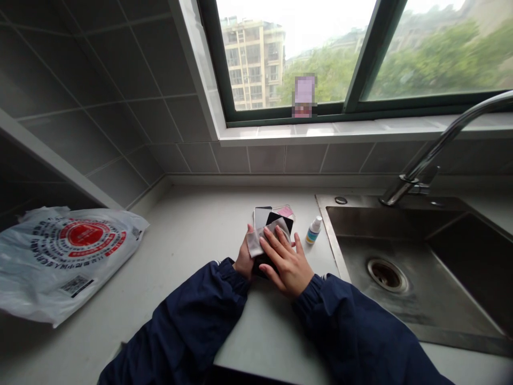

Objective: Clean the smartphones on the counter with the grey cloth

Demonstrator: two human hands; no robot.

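Observation:
My left hand (243, 259) is closed around the edge of a black, flat phone-like device (285, 218), held over the counter. A thin grey cloth (256, 241) lies across its dark face. On top of the cloth my right hand (289, 264) rests with fingers spread and flat, pressing it against the device. Just beyond the hands lie a flat grey rectangle with a dark edge (262, 215) and a clear case with a pink piece in it (286, 212). To the right stands a small white-capped bottle (313, 231) with a blue and yellow label.
A steel sink (334, 251) is set into the white counter (192, 230) on the right, with a chrome faucet (444, 133) behind it. At the left sits a white plastic bag (76, 251) with red print. A window ledge (320, 131) runs along the back.

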